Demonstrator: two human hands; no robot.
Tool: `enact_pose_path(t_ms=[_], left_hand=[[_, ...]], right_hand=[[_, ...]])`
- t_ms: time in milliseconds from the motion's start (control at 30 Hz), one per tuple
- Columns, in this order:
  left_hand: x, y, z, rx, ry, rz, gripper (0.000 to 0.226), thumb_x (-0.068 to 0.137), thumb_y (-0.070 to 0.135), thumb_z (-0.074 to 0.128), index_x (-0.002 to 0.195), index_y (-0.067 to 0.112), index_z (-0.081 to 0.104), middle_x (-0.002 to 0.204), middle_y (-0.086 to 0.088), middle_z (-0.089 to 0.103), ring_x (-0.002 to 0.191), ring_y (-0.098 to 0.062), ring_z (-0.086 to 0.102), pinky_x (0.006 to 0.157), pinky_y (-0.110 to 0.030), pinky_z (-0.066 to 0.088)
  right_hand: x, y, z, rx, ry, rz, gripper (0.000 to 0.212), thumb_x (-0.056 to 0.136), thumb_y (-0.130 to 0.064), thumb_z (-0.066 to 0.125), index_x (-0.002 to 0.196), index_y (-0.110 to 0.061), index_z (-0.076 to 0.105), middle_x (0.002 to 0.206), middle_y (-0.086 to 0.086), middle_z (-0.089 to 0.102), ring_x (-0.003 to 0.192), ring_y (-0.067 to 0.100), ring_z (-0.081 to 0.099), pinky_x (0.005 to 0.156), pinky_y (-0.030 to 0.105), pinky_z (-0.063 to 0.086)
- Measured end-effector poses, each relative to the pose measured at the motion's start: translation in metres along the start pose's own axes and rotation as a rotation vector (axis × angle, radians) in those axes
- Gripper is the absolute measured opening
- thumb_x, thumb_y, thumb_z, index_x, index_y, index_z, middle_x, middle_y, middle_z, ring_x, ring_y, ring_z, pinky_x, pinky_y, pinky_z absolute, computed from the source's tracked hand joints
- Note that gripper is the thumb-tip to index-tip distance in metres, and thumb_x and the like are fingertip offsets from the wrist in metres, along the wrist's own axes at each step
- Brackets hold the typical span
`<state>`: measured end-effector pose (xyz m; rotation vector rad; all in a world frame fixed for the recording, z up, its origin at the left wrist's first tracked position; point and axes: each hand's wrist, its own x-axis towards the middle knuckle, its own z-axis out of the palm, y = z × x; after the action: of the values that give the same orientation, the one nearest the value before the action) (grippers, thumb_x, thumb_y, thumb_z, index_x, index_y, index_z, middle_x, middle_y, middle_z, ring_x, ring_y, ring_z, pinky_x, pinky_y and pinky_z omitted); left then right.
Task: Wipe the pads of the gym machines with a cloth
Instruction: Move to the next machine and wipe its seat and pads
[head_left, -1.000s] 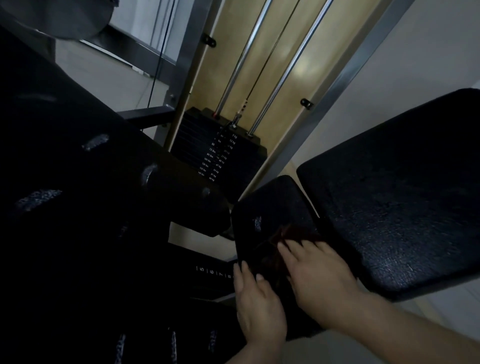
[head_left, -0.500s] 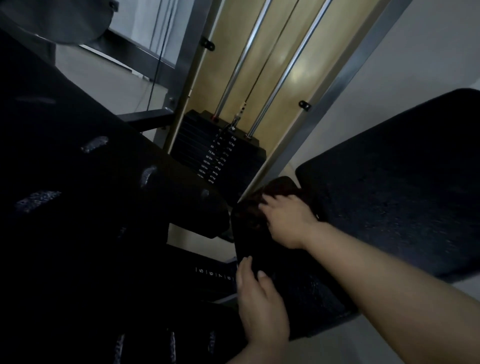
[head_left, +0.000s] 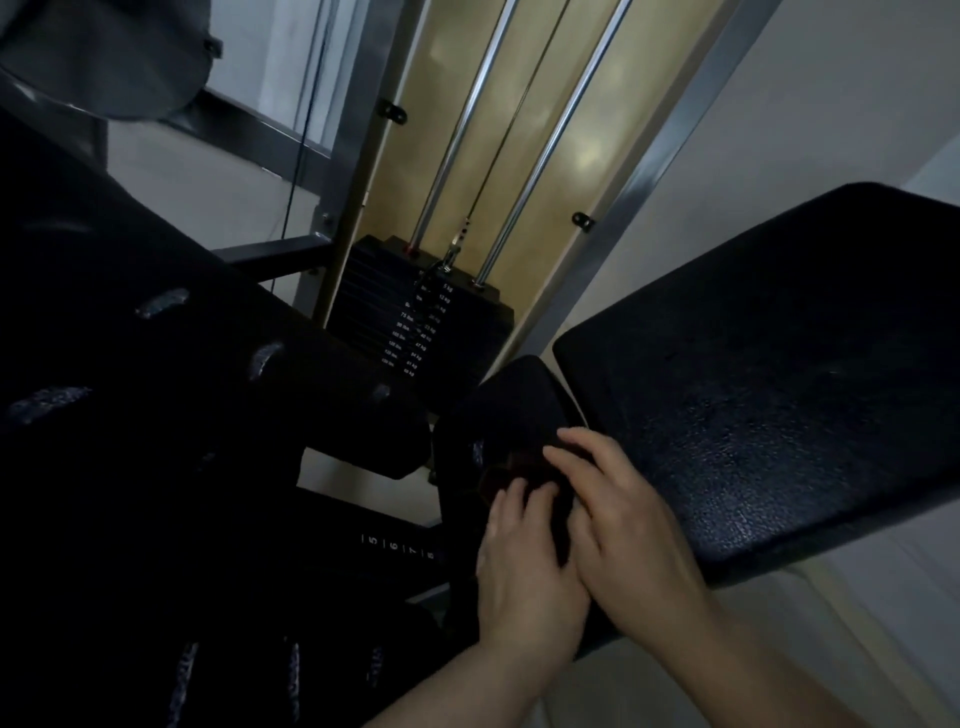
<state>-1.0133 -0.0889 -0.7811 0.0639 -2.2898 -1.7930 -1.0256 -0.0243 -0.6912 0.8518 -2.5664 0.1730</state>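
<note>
A small black pad (head_left: 511, 410) stands at the centre, beside a large black seat pad (head_left: 779, 374) on the right. A dark reddish cloth (head_left: 506, 470) lies on the small pad, mostly hidden in shadow and under my fingers. My right hand (head_left: 623, 525) presses flat on the cloth, fingers spread toward the upper left. My left hand (head_left: 524, 566) rests just to its left, touching it, with its fingertips on the cloth's near edge. Whether either hand pinches the cloth is hard to see.
A big dark padded arm (head_left: 182, 389) fills the left. Behind the pads stands the weight stack (head_left: 421, 317) with chrome guide rods (head_left: 550, 140) in a grey frame (head_left: 670, 150). A numbered adjustment bar (head_left: 395, 543) runs under the small pad. Pale floor shows at lower right.
My right hand went up to the far end of the small pad, then drew back down toward me. My left hand moved up and right to meet it on the cloth.
</note>
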Motion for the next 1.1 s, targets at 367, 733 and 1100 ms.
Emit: enact_pose_path(t_ms=[367,733,1100], left_hand=[[0.053,0.001,-0.003,0.086,-0.108,-0.268,0.051,0.104,0.037,0.019,0.152,0.028,0.005,0.160,0.010,-0.007,0.146,-0.021,-0.010,0.117,-0.045,0.001],[0.119,-0.023,-0.009,0.111,-0.039,-0.279,0.068,0.098,0.055,0.025,0.152,0.019,0.010,0.161,0.003,0.003,0.147,-0.019,-0.003,0.118,-0.045,-0.002],[0.000,-0.016,0.000,0.164,-0.049,-0.381,0.057,0.102,0.040,0.020,0.152,0.022,-0.002,0.159,0.008,-0.010,0.146,-0.014,-0.010,0.119,-0.035,-0.001]], right_hand=[[-0.017,0.028,0.039,-0.297,-0.067,-0.015,0.046,0.089,-0.007,0.035,0.132,0.004,0.050,0.140,0.018,0.048,0.130,0.032,0.046,0.108,0.040,0.033],[-0.015,0.021,0.045,-0.505,-0.151,-0.013,0.051,0.080,-0.014,0.034,0.115,0.011,0.061,0.128,0.024,0.057,0.120,0.034,0.055,0.103,0.043,0.031],[-0.013,0.016,0.039,-0.389,-0.126,0.147,0.046,0.067,-0.007,0.079,0.110,0.005,0.066,0.129,0.024,0.055,0.109,0.035,0.062,0.086,0.042,0.052]])
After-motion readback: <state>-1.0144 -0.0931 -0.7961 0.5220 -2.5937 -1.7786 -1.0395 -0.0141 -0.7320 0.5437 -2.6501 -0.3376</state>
